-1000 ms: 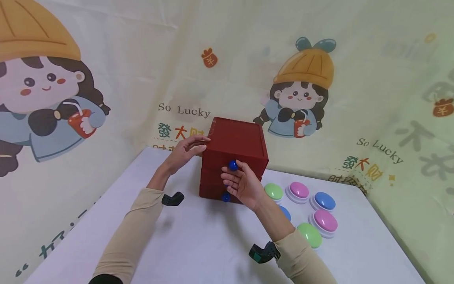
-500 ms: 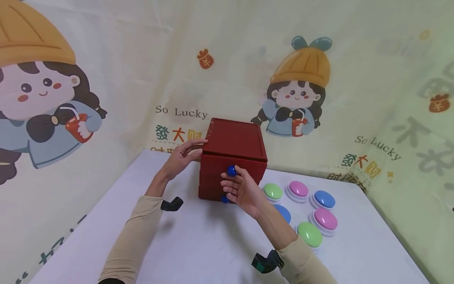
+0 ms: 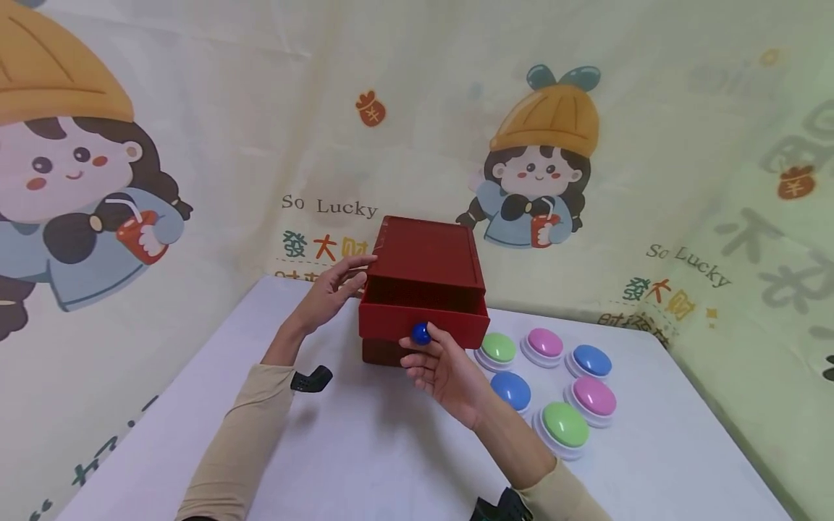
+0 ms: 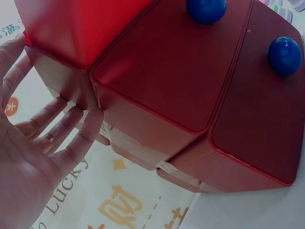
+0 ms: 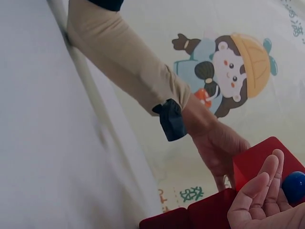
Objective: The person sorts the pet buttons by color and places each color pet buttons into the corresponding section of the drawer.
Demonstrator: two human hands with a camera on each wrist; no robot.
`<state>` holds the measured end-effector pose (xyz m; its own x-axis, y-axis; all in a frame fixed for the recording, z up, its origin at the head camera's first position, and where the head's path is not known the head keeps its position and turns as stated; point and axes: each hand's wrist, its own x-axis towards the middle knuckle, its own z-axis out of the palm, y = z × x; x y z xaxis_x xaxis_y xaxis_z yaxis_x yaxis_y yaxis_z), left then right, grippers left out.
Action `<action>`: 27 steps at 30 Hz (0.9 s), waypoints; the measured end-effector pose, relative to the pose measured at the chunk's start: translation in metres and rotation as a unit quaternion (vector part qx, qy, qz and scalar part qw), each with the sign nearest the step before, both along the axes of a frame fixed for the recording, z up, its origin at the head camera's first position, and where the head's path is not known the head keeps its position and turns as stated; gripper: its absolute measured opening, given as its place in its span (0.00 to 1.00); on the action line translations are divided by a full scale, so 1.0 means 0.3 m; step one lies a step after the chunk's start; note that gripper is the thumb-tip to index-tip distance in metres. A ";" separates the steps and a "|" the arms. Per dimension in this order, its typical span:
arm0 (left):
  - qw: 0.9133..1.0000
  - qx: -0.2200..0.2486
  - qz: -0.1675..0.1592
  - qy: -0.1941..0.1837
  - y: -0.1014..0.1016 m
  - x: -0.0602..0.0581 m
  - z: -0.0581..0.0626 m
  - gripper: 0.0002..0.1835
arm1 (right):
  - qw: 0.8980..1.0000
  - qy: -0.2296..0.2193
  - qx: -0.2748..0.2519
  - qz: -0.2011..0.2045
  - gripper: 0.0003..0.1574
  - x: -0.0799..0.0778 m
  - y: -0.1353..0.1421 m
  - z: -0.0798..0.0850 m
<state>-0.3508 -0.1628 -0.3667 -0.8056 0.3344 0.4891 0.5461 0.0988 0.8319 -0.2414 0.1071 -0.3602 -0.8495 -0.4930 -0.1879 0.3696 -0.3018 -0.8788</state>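
Observation:
A red cabinet of stacked drawers (image 3: 428, 250) stands on the table. Its top drawer (image 3: 386, 320) is pulled partly out, showing a dark gap under the cabinet's top. My right hand (image 3: 451, 375) pinches the blue round knob (image 3: 420, 333) of that drawer between thumb and finger, the other fingers below it. Against the cabinet's left side, near the top, rests my left hand (image 3: 329, 295) with fingers spread and fairly straight. In the left wrist view two lower drawers are closed, with a middle knob (image 4: 206, 8) and a bottom knob (image 4: 285, 56).
Several coloured push buttons stand right of the cabinet, among them a near green button (image 3: 565, 425), a blue button (image 3: 511, 391) and a pink button (image 3: 594, 396). A printed cloth (image 3: 417, 145) hangs behind the white table (image 3: 365, 449).
The top drawer has slid out toward me, from closed to partly open, with my right hand drawing its knob nearer. My left hand has stayed at the cabinet's left side.

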 end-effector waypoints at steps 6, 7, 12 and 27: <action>1.000 -0.009 0.007 -0.010 -0.007 0.016 -0.001 0.25 | 1.000 -0.009 0.004 0.007 0.31 0.036 -0.004 -0.005; 1.000 -0.010 0.007 -0.014 -0.007 0.017 0.000 0.25 | 1.000 -0.010 0.005 0.007 0.31 0.041 -0.004 -0.004; 1.000 -0.013 0.010 -0.025 -0.005 0.025 0.003 0.25 | 1.000 -0.018 0.005 0.012 0.32 0.064 -0.001 -0.005; 1.000 -0.006 0.010 -0.019 0.004 0.027 0.013 0.25 | 1.000 -0.003 0.003 0.030 0.31 0.107 -0.001 0.004</action>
